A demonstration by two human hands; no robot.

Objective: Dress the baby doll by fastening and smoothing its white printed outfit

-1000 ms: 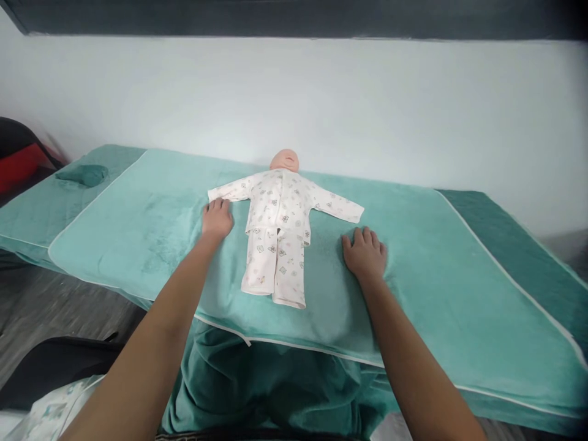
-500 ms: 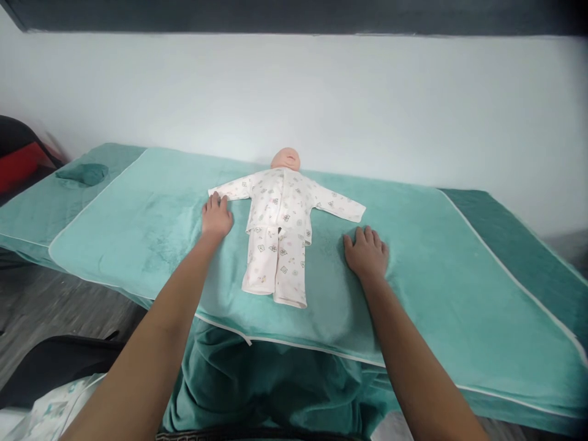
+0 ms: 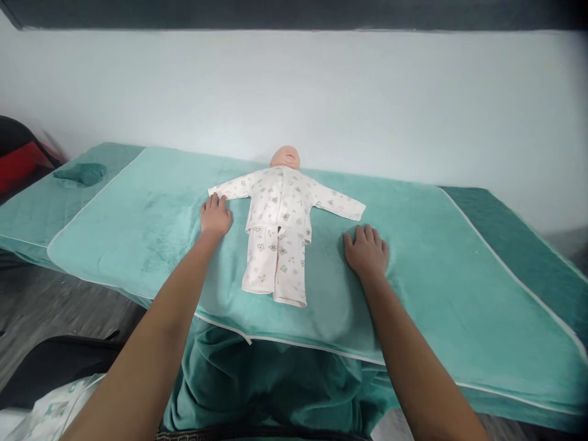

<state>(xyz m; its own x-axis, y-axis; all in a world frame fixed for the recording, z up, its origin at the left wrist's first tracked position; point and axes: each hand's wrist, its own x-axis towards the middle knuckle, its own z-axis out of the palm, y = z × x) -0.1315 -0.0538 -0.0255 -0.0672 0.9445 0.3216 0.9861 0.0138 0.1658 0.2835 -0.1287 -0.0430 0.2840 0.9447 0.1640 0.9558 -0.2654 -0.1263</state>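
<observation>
A baby doll (image 3: 285, 157) lies on its back on a green velvety bed cover (image 3: 413, 288), its head toward the wall. It is dressed in a white patterned long-sleeved top (image 3: 280, 196) and matching trousers (image 3: 275, 263), with both sleeves spread out sideways. My left hand (image 3: 215, 215) rests flat on the cover, its fingertips at the cuff of the sleeve on the left. On the other side, my right hand (image 3: 366, 250) lies flat on the cover below the right sleeve's end, apart from it. Neither hand holds anything.
A white wall (image 3: 294, 92) runs along the bed's far side. The bed's left end has a face hole (image 3: 80, 174). At far left stands a dark chair with a red item (image 3: 22, 165). A black chair (image 3: 59, 364) with a patterned white package (image 3: 59, 404) is at lower left.
The view has tipped very slightly. Both hands and the doll stay where they were.
</observation>
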